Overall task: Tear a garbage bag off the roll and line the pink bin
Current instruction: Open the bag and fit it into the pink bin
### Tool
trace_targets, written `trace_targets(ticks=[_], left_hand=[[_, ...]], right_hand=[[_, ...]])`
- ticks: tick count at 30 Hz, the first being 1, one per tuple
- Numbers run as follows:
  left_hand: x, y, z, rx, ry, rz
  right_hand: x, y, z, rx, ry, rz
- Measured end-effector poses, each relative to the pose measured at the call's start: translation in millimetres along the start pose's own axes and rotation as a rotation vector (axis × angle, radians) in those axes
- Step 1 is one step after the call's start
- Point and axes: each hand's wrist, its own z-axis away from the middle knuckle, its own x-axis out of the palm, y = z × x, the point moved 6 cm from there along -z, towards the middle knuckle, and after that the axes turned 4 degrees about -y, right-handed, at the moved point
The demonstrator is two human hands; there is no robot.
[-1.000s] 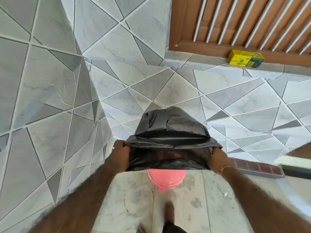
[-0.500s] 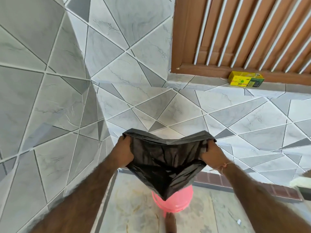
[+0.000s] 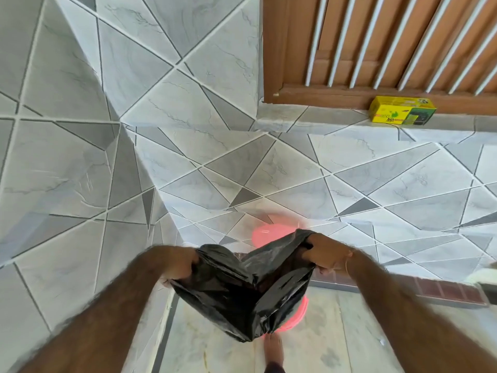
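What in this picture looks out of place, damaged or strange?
Nothing looks damaged or spilled. The black garbage bag is held open by the left hand and the right hand, above the pink bin. The pink smear on the tiles behind looks like motion blur. The yellow box lies neatly on the ledge.

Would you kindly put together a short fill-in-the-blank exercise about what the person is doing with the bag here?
1. Both the left hand and the right hand grip a garbage bag whose colour is ____.
2. The bin seen behind and below the bag is coloured ____.
3. The yellow box sits on the tiled ledge below the ____ window grille.
4. The bag is held up by ____ hands.

Missing words: black; pink; wooden; two
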Motion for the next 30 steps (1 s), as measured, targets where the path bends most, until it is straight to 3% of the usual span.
trace_targets(ticks=[5,12,24,30], left_hand=[[1.4,22.9,-36.5,0.073,0.130,-0.023],[26.0,58.0,-114.0,0.129,0.247,0.215],[102.8,102.9,-235.5,0.068,-0.012,0.328],[118.4,112.0,-279.9,-0.008,-0.007,0.339]], right_hand=[[0.7,20.5,-35.2,0.034,0.073,-0.067],[18.3,92.0,-88.9,0.138,0.179,-0.050],[88.8,151.1,-166.8,0.224,-0.131,-0.033],[120.9,179.5,-217.5,0.322,-0.153,-0.145]])
